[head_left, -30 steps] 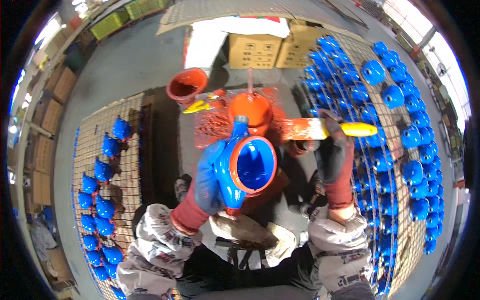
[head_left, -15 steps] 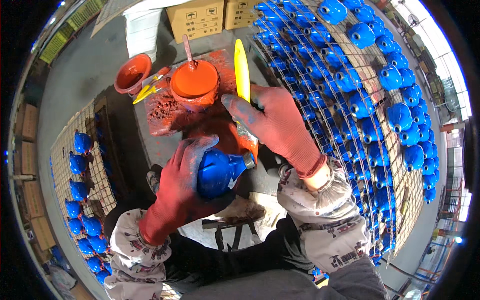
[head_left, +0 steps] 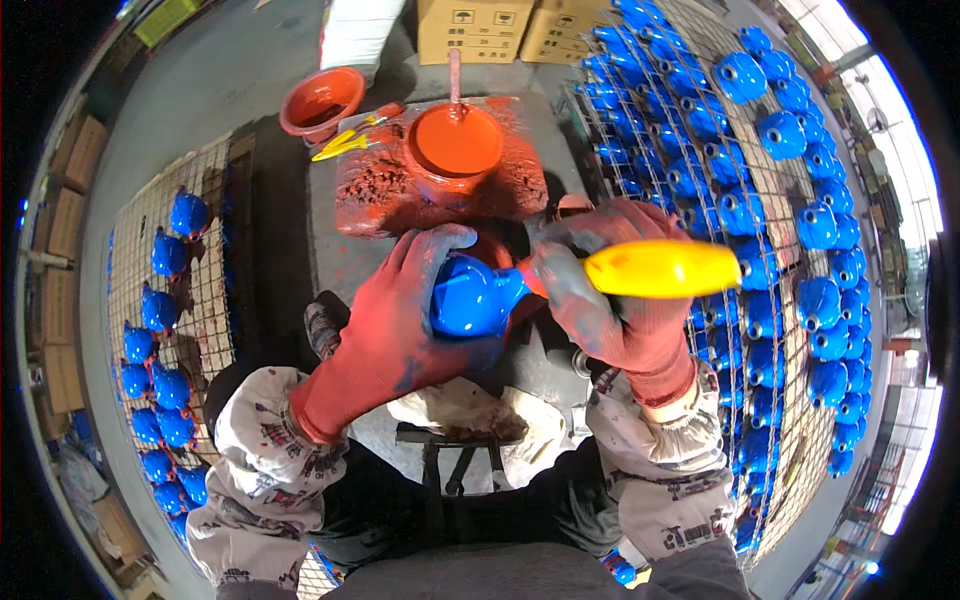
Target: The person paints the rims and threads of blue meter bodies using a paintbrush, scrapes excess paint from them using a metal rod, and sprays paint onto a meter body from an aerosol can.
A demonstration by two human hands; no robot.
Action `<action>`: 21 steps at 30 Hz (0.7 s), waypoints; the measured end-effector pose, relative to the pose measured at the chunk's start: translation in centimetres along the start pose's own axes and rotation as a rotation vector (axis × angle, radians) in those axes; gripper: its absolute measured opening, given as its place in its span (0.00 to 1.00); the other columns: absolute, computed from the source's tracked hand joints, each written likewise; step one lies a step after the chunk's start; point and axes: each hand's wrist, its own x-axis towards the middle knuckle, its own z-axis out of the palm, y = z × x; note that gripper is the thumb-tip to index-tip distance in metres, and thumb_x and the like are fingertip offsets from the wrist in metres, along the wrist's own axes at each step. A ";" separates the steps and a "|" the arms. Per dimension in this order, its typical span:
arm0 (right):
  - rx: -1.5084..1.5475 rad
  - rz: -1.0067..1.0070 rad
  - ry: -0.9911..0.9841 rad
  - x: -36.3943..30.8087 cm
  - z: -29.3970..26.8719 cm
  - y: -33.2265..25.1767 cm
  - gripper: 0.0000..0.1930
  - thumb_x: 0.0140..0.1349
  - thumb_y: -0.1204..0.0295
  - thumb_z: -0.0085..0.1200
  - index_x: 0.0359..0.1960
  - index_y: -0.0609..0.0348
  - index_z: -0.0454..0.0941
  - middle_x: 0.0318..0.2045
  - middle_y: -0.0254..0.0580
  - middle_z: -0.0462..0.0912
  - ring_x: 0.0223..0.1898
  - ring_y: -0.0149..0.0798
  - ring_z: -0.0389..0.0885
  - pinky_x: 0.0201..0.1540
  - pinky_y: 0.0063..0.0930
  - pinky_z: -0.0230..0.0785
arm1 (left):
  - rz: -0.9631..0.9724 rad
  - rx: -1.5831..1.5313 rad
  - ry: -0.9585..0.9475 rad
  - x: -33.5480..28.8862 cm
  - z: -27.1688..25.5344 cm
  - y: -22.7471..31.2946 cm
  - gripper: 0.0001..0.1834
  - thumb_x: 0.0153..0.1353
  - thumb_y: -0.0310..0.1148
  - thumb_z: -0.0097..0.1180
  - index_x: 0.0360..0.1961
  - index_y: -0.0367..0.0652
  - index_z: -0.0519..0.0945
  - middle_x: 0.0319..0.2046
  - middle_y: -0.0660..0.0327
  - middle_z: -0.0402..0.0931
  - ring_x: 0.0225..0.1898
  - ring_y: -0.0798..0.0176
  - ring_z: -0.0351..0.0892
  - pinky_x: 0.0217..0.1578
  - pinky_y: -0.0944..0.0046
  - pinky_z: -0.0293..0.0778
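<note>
My left hand (head_left: 375, 320), in a red glove with dark-stained fingers, is closed around a glossy blue round-bodied vessel (head_left: 468, 300). The vessel lies on its side, its narrow neck pointing right. Gripped in my gloved right hand (head_left: 630, 325) is a paintbrush (head_left: 660, 268), its yellow handle slanting out to the right and slightly blurred. The brush's reddish tip is at the neck of the vessel; my fingers partly hide the contact. Just beyond both hands, a paint bucket (head_left: 440, 188) full of orange-red paint stands on a paint-caked board (head_left: 365, 205).
A stick (head_left: 455, 80) stands in the paint bucket. Yellow-handled brushes (head_left: 345, 145) lie left of it, near a red bowl (head_left: 290, 115). Wire racks with several blue vessels flank me on the left (head_left: 215, 300) and right (head_left: 790, 430). Cardboard boxes (head_left: 465, 30) stand at the back.
My right hand has tipped the brush from upright to nearly level and brought its tip to the vessel's neck. The surroundings have shifted in view as the head moved.
</note>
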 end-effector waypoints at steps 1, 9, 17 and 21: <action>-0.017 -0.045 -0.008 0.0 -0.2 0.0 0.16 0.49 0.64 0.62 0.38 0.60 0.80 0.32 0.44 0.85 0.31 0.48 0.83 0.38 0.37 0.74 | -0.053 -0.055 -0.014 0.0 -0.2 -0.2 0.47 0.38 0.38 0.79 0.61 0.42 0.68 0.52 0.51 0.75 0.53 0.52 0.78 0.54 0.55 0.74; 0.419 0.318 0.300 -1.0 1.9 -0.1 0.13 0.57 0.78 0.58 0.45 0.64 0.76 0.39 0.49 0.83 0.35 0.45 0.84 0.37 0.32 0.77 | -0.457 -0.964 -0.105 0.5 -1.5 -0.6 0.34 0.54 0.35 0.67 0.61 0.39 0.69 0.55 0.55 0.74 0.54 0.57 0.76 0.56 0.57 0.73; 1.334 0.754 0.512 -1.5 2.8 0.3 0.21 0.71 0.67 0.48 0.60 0.69 0.66 0.53 0.56 0.77 0.45 0.48 0.84 0.44 0.38 0.80 | -0.397 -1.873 -0.307 0.6 -0.8 -0.6 0.36 0.62 0.46 0.55 0.65 0.32 0.64 0.59 0.46 0.72 0.59 0.47 0.74 0.63 0.47 0.69; 1.673 0.790 0.446 -1.6 3.1 0.8 0.23 0.70 0.66 0.48 0.61 0.68 0.66 0.49 0.54 0.80 0.44 0.47 0.83 0.46 0.37 0.77 | -0.489 -2.093 -0.483 0.0 0.6 -1.3 0.45 0.58 0.64 0.51 0.66 0.41 0.64 0.61 0.35 0.66 0.58 0.29 0.71 0.61 0.31 0.63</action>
